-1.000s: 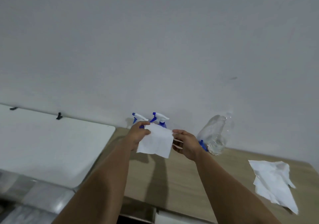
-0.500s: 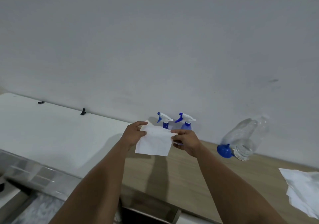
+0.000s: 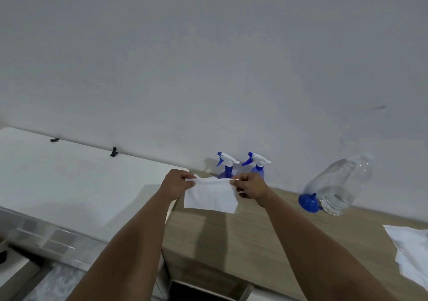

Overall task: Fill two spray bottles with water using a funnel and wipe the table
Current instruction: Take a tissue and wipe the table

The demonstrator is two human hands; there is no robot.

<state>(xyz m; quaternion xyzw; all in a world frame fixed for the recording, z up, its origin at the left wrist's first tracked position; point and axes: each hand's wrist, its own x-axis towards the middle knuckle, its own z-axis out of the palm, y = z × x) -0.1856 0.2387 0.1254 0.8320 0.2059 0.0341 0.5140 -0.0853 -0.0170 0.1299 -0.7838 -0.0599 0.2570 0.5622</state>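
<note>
A white paper tissue [image 3: 212, 196] hangs in the air above the wooden table [image 3: 254, 235]. My left hand [image 3: 177, 183] pinches its upper left edge and my right hand [image 3: 251, 184] pinches its upper right edge, pulling the top edge taut. Behind the tissue, two blue spray bottles with white trigger heads stand against the wall, one on the left [image 3: 227, 167] and one on the right [image 3: 258, 166]; their lower parts are hidden by the tissue and my hands. A blue funnel [image 3: 309, 203] lies beside a clear water bottle [image 3: 340, 184] to the right.
More crumpled white tissue [image 3: 410, 252] lies at the table's right edge. A white surface [image 3: 69, 180] adjoins the table on the left, with a metal ledge [image 3: 53, 242] below it. A plain grey wall rises behind everything.
Both hands have pulled the tissue's top edge straight and folded it over. The view has shifted a little, so the bottles sit slightly to the right.
</note>
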